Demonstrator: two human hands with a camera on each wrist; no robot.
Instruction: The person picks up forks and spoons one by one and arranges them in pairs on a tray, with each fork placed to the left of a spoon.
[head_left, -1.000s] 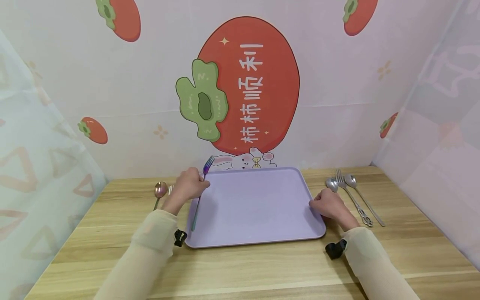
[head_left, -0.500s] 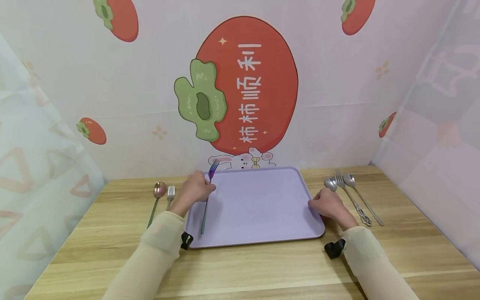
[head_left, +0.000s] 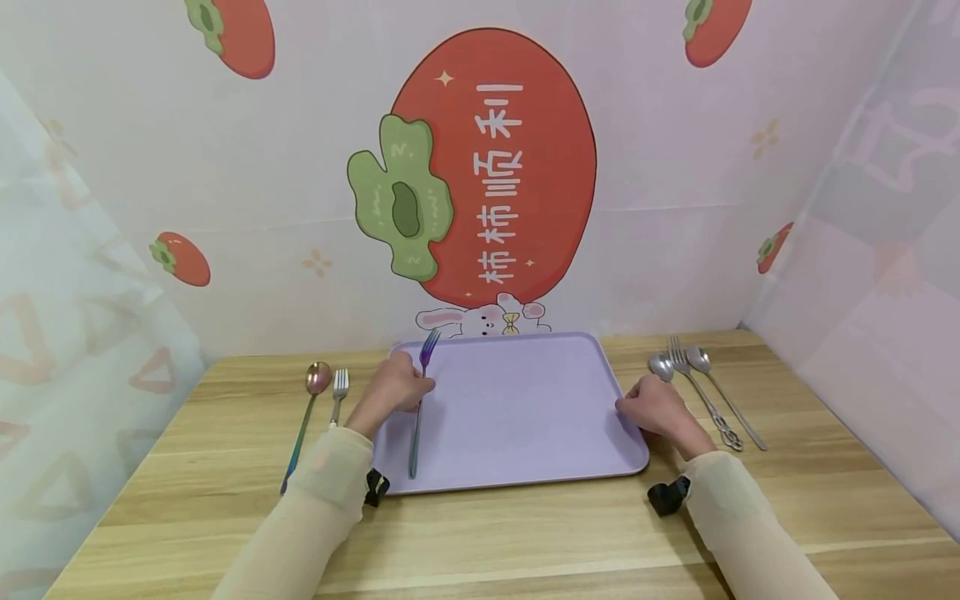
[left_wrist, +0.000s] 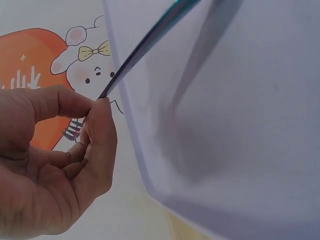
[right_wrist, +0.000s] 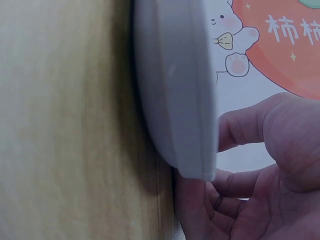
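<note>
In the head view my left hand [head_left: 396,383] pinches a fork with a rainbow sheen [head_left: 416,437] by its handle, over the left part of a pale purple tray [head_left: 525,408]. The tines point toward the back wall, and the handle end comes toward the tray's near edge. Thumb and fingertips meet on the fork [left_wrist: 145,45] in the left wrist view, where its shadow falls apart from it on the tray. My right hand [head_left: 658,406] grips the tray's right edge; the right wrist view has thumb above and a finger under the rim [right_wrist: 180,100].
Left of the tray lie a coppery spoon with a rainbow handle [head_left: 318,379] and a silver fork [head_left: 341,387]. To the right are a silver spoon [head_left: 662,367], an ornate silver fork [head_left: 705,398] and another spoon [head_left: 727,400]. A printed backdrop [head_left: 660,250] stands behind the wooden table [head_left: 525,542].
My left hand has carried the rainbow fork rightward and slightly nearer, further in over the tray. The silver fork at left has come into fuller view. My right hand stays on the tray's edge.
</note>
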